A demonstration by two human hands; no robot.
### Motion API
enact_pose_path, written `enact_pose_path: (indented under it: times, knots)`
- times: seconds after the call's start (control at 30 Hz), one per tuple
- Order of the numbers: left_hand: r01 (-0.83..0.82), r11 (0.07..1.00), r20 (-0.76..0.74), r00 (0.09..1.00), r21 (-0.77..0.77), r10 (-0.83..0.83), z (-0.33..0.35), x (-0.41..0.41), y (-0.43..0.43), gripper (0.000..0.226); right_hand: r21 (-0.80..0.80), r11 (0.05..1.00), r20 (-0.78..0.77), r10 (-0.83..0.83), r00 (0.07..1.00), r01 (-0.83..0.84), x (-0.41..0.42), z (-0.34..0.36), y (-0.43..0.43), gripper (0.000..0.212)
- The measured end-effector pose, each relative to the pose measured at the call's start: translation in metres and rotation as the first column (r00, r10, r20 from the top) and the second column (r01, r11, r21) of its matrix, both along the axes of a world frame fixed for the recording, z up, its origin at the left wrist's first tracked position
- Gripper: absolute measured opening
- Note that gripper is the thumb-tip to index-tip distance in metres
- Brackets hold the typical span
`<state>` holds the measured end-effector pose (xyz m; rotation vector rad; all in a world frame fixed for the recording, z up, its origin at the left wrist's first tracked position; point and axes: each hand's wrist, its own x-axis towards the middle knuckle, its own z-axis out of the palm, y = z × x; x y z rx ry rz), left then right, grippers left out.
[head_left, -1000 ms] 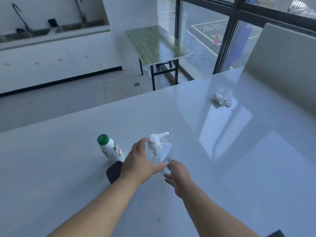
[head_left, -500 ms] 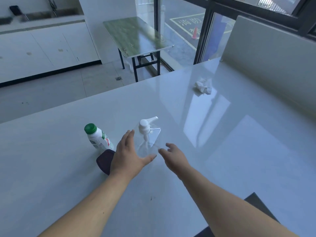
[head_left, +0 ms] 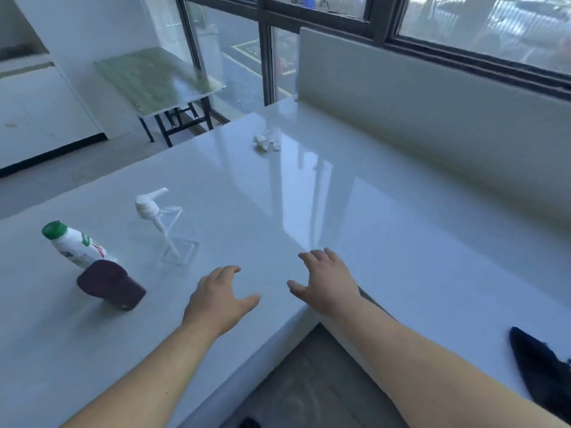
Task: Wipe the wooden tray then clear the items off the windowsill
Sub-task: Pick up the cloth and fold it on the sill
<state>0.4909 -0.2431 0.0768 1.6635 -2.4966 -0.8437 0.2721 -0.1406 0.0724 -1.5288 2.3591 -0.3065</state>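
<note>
Both hands are out over the white sill [head_left: 355, 211], and both are empty. The left hand [head_left: 221, 299] is spread wide, palm down, fingers loosely curled; the right hand [head_left: 327, 284] is much the same, just beside it, low over the sill near its front corner.

No wooden tray anywhere in sight, so by my reckoning we're on the clearing part. And there's plenty to clear: a clear pump bottle [head_left: 163, 230] standing ahead of the left hand, a green-capped bottle [head_left: 74, 245] leaning further left, and a dark pouch [head_left: 111, 285] right up against it. A crumpled tissue [head_left: 266, 143] sits well apart, up toward the window. Off at the right edge, a dark cloth [head_left: 543, 366].

My advice from here? Take the pump bottle by its body, not that spout; it looks light and tippy. The leaning bottle seems propped on the pouch, so lift the bottle first or it may roll. One thing per hand, and the tissue last, since it needs a long reach.
</note>
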Motion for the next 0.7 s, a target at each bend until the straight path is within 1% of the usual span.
enact_pose_path:
  times: [0.1, 0.17, 0.27, 0.37, 0.47, 0.57, 0.6, 0.67, 0.7]
  knots:
    - [0.190, 0.980, 0.022, 0.981, 0.055, -0.191, 0.002, -0.080, 0.065, 0.092, 0.050, 0.990, -0.030, -0.130, 0.991, 0.132, -0.065, 0.002, 0.097, 0.077]
    - [0.323, 0.944, 0.027, 0.945, 0.072, -0.326, 0.002, -0.139, 0.112, 0.095, 0.099, 0.964, -0.046, -0.241, 0.969, 0.245, -0.107, 0.002, 0.170, 0.080]
    - [0.492, 0.868, 0.027, 0.869, 0.074, -0.495, -0.002, -0.216, 0.177, 0.094, 0.151, 0.896, -0.055, -0.415, 0.908, 0.419, -0.157, -0.002, 0.274, 0.082]
    - [0.621, 0.779, 0.032, 0.780, 0.089, -0.625, -0.011, -0.281, 0.240, 0.091, 0.161, 0.797, -0.038, -0.585, 0.810, 0.583, -0.187, -0.009, 0.361, 0.080]
    - [0.714, 0.690, 0.050, 0.690, 0.120, -0.723, -0.026, -0.328, 0.289, 0.087, 0.179, 0.681, 0.000, -0.722, 0.692, 0.710, -0.201, -0.023, 0.422, 0.076]
    - [0.785, 0.603, 0.077, 0.599, 0.140, -0.797, -0.043, -0.372, 0.319, 0.083, 0.227, 0.541, 0.074, -0.839, 0.540, 0.810, -0.209, -0.042, 0.456, 0.069]
    - [0.799, 0.584, 0.080, 0.579, 0.140, -0.811, -0.047, -0.384, 0.323, 0.080, 0.254, 0.486, 0.100, -0.873, 0.477, 0.836, -0.211, -0.046, 0.460, 0.064]
    - [0.821, 0.553, 0.067, 0.549, 0.143, -0.833, -0.058, -0.412, 0.328, 0.070, 0.306, 0.356, 0.160, -0.934, 0.321, 0.883, -0.216, -0.054, 0.462, 0.046]
    - [0.829, 0.540, 0.055, 0.538, 0.145, -0.841, -0.063, -0.426, 0.329, 0.065, 0.328, 0.296, 0.194, -0.950, 0.243, 0.897, -0.219, -0.058, 0.459, 0.042]
